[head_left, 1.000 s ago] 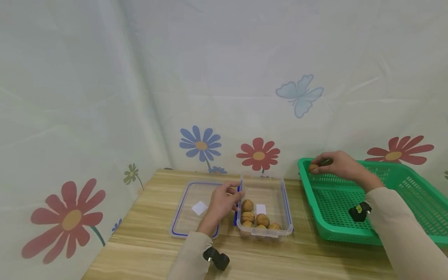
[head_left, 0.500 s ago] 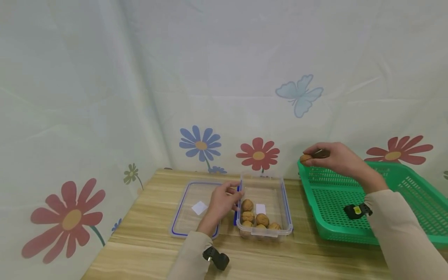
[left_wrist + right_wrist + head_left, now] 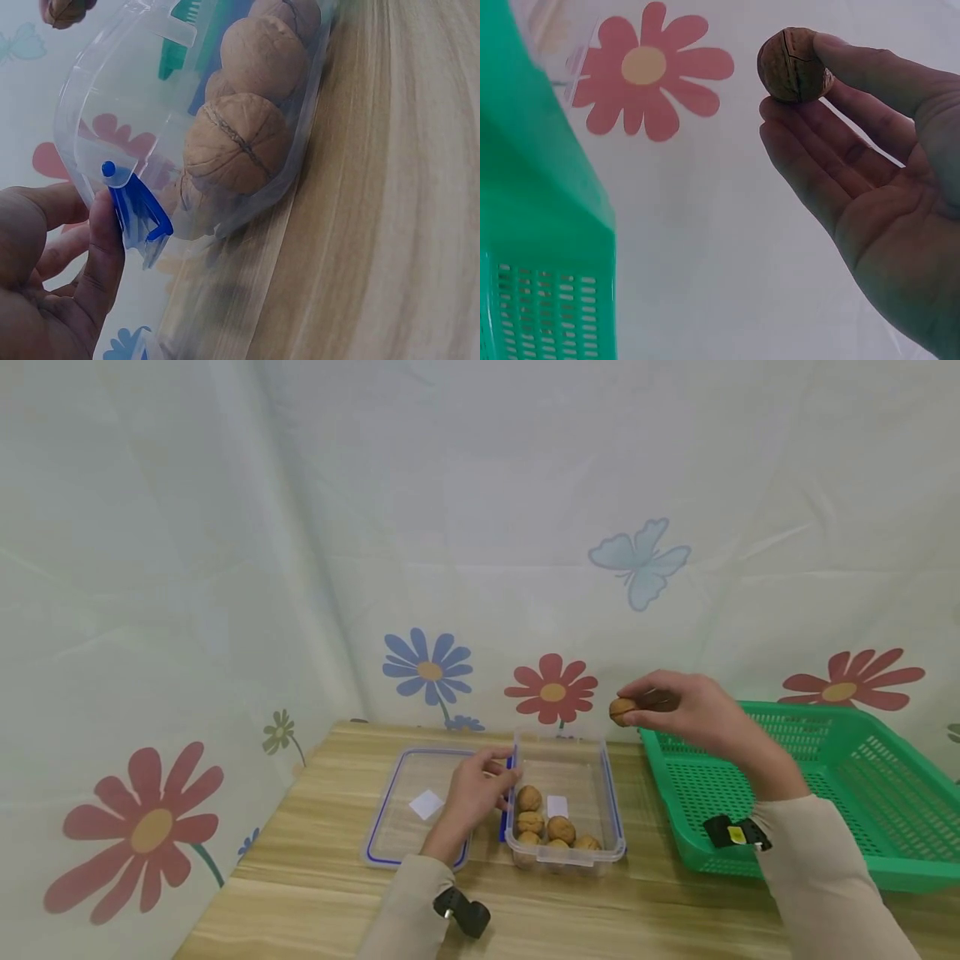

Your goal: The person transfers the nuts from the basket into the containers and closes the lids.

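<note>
My right hand [image 3: 693,714] pinches a walnut [image 3: 622,711] between thumb and fingertips, in the air left of the green basket [image 3: 663,810]. In the right wrist view that walnut [image 3: 791,65] has a dark seam. My left hand [image 3: 476,793] holds the left rim of a clear plastic box [image 3: 617,814], its fingers beside the blue latch [image 3: 139,206]. Several walnuts [image 3: 561,829] lie along the near and left sides of the box, around a white label [image 3: 557,807]. The left wrist view shows walnuts [image 3: 238,144] through the clear wall.
The box's clear lid [image 3: 401,827], edged in blue and bearing a white square [image 3: 427,804], lies flat to the left, partly under my left forearm. Everything stands on a wooden table [image 3: 315,835]. A flowered sheet [image 3: 480,527] hangs behind the table.
My right hand has lifted the walnut up from inside the green basket's far left corner and carried it left, past the basket rim. My left hand stays on the box.
</note>
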`<state>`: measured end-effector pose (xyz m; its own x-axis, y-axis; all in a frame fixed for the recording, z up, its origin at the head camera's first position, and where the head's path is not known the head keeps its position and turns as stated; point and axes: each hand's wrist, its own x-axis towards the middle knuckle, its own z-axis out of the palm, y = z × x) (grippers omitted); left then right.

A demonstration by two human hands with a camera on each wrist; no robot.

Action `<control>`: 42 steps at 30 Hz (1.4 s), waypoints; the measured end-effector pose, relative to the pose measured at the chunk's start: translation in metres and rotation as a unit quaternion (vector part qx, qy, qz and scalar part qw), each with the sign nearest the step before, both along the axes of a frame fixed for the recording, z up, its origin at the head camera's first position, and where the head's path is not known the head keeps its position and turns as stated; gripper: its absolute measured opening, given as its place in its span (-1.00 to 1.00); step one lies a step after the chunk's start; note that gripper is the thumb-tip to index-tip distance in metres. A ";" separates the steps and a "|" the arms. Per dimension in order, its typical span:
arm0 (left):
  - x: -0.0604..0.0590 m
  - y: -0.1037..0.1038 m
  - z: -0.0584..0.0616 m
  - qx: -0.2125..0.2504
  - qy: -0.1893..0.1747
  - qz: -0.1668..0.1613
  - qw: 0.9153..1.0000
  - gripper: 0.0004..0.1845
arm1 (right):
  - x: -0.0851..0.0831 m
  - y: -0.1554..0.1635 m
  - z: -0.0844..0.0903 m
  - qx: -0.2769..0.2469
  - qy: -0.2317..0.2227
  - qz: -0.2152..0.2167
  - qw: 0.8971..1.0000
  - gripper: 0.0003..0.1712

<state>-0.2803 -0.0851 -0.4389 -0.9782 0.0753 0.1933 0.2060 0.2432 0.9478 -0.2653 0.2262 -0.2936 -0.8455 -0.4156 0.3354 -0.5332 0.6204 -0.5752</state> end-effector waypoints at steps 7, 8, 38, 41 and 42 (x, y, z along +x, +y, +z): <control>0.000 0.000 -0.001 0.001 -0.001 -0.001 1.000 -0.59 | 0.011 -0.013 -0.011 -0.023 -0.008 0.017 1.000 -0.59; 0.000 0.000 -0.001 0.002 -0.001 -0.001 1.000 -0.59 | 0.012 -0.015 -0.012 -0.026 -0.010 0.020 0.999 -0.59; 0.002 0.001 0.003 0.000 -0.003 -0.002 1.000 -0.59 | -0.002 -0.058 -0.065 -0.017 -0.041 0.065 0.997 -0.67; 0.001 0.001 0.001 0.001 -0.005 0.000 1.000 -0.60 | -0.003 -0.064 -0.070 -0.004 -0.043 0.075 0.996 -0.69; 0.000 0.001 0.001 0.002 -0.005 0.000 1.000 -0.60 | -0.004 -0.066 -0.071 0.001 -0.046 0.077 0.996 -0.70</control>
